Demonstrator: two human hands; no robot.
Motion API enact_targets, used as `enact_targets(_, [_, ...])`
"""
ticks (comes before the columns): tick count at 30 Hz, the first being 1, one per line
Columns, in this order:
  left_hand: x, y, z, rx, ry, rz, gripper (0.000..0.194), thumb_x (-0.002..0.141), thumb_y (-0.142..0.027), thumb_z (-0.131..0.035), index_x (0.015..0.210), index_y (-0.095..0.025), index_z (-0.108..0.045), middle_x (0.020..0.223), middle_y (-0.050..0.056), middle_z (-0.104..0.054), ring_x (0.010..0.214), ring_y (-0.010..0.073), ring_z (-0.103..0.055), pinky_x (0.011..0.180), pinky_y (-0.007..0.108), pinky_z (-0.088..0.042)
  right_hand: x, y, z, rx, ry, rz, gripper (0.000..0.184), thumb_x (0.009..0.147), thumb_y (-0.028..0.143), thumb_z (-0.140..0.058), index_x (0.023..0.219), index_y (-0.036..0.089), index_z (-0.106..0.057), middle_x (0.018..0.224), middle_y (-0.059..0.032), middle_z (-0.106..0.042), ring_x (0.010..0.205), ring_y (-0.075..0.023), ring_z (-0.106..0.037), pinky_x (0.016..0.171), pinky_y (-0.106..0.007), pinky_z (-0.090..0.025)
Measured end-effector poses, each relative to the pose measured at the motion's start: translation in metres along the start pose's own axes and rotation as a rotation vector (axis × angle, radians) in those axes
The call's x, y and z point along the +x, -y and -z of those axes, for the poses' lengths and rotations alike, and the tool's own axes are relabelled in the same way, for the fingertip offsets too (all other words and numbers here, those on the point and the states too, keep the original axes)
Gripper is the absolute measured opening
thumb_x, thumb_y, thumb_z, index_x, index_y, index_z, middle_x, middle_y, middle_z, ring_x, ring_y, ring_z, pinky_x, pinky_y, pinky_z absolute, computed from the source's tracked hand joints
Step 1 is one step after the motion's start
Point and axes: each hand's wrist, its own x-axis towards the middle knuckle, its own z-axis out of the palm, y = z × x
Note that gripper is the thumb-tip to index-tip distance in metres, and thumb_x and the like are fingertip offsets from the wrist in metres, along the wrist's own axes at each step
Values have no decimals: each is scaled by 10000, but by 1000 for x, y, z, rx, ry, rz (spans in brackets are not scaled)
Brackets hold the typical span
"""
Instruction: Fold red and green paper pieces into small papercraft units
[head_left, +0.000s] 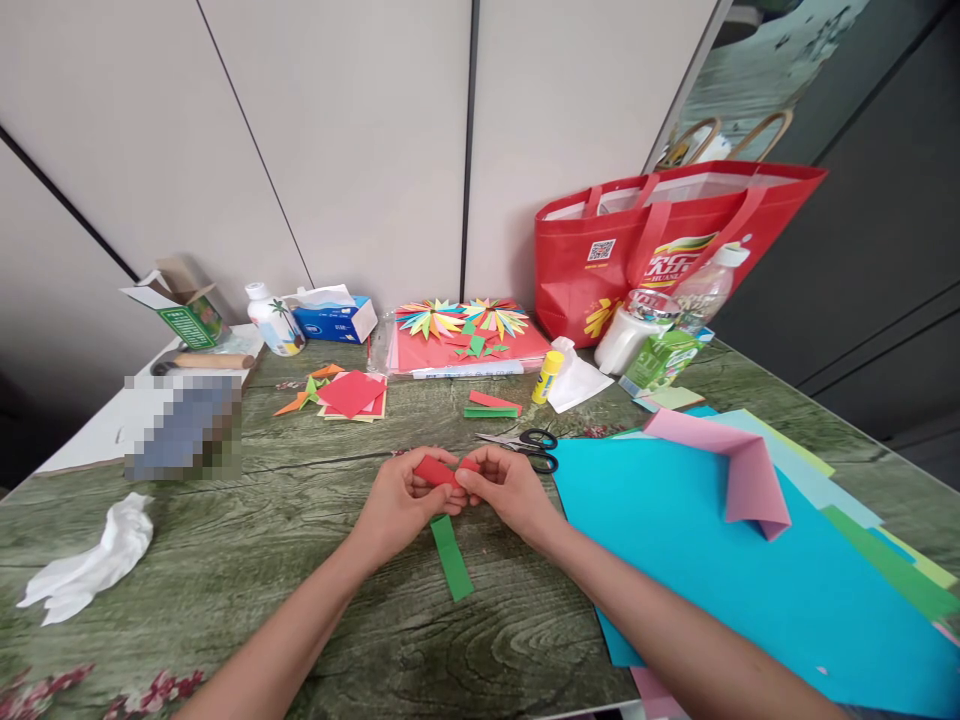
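Observation:
Both hands meet over the middle of the table around a small strip of red paper. My left hand pinches its left part, thumb on top. The fingers of my right hand are closed on the right end of the same strip. Just below the hands a green paper strip lies on the table, its upper end close under my left fingers. Black-handled scissors rest right behind my right hand. Farther back lie a folded red strip and a folded green strip.
Blue paper sheets with a folded pink piece cover the right side. Behind stand a yellow glue stick, a white jar and a red bag. Red paper squares and a crumpled tissue lie left.

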Motion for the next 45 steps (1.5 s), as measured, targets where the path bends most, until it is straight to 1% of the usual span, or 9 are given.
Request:
enact_targets(4, [2, 1, 1, 58, -42, 4, 330, 615, -279, -700, 861, -151, -521, 661, 20, -683, 629, 210, -672, 656, 367, -553, 2, 0, 3, -50, 60, 21, 244, 605, 323, -708, 718, 146, -584, 621, 20, -590, 534, -95, -523, 535, -235, -428])
enact_targets(9, [5, 1, 2, 166, -57, 3, 204, 624, -257, -673, 684, -147, -511, 624, 19, -665, 610, 191, -661, 626, 332, -544, 2, -2, 4, -83, 10, 10, 244, 576, 312, -725, 689, 143, -591, 628, 8, -601, 562, -110, -536, 572, -254, -438])
enact_targets(16, [5, 4, 5, 217, -17, -21, 173, 601, -214, -669, 706, -143, -552, 659, 22, -666, 623, 173, -638, 641, 318, -522, 3, -3, 3, -75, 1, 1, 243, 570, 320, -723, 679, 146, -594, 643, -3, -623, 582, -128, -561, 609, -280, -454])
enact_targets(20, [5, 3, 5, 291, -64, -47, 130, 608, -221, -657, 652, -140, -565, 612, 24, -649, 591, 171, -620, 596, 299, -510, 3, -3, 4, -92, -11, -4, 244, 563, 308, -726, 691, 143, -600, 662, -6, -636, 584, -125, -563, 603, -273, -448])
enact_targets(26, [3, 1, 0, 142, -100, -22, 242, 596, -225, -665, 805, -153, -564, 582, -8, -642, 549, 175, -632, 579, 310, -521, 1, -2, 1, -9, -25, -32, 278, 512, 267, -756, 693, 149, -581, 644, 4, -640, 561, -117, -567, 572, -256, -450])
enact_targets(30, [3, 2, -1, 115, -88, -52, 239, 600, -215, -669, 799, -157, -550, 559, -16, -636, 532, 168, -626, 570, 301, -516, 1, 1, 2, 52, -51, -60, 306, 476, 245, -780, 661, 156, -553, 568, 25, -614, 504, -100, -547, 514, -226, -431])
enact_targets(34, [2, 3, 1, 82, -71, -60, 256, 611, -210, -667, 832, -155, -552, 591, -6, -651, 557, 165, -625, 577, 290, -507, 1, 2, 3, 114, 26, -81, 293, 512, 285, -769, 688, 146, -581, 583, 22, -614, 504, -92, -549, 525, -225, -448])
enact_targets(39, [4, 3, 2, 213, -84, -100, 198, 617, -226, -667, 772, -145, -575, 629, 4, -642, 563, 145, -600, 558, 250, -476, 0, 1, 4, 50, 117, -25, 248, 598, 342, -717, 700, 154, -591, 649, 9, -615, 587, -117, -579, 548, -243, -472])
enact_targets(45, [7, 9, 3, 402, -82, -225, 134, 680, -243, -610, 786, -166, -580, 685, 4, -635, 630, 148, -595, 597, 247, -469, 1, 5, 4, -8, 111, 0, 261, 608, 378, -708, 636, 153, -578, 599, 20, -580, 515, -92, -517, 514, -231, -438])
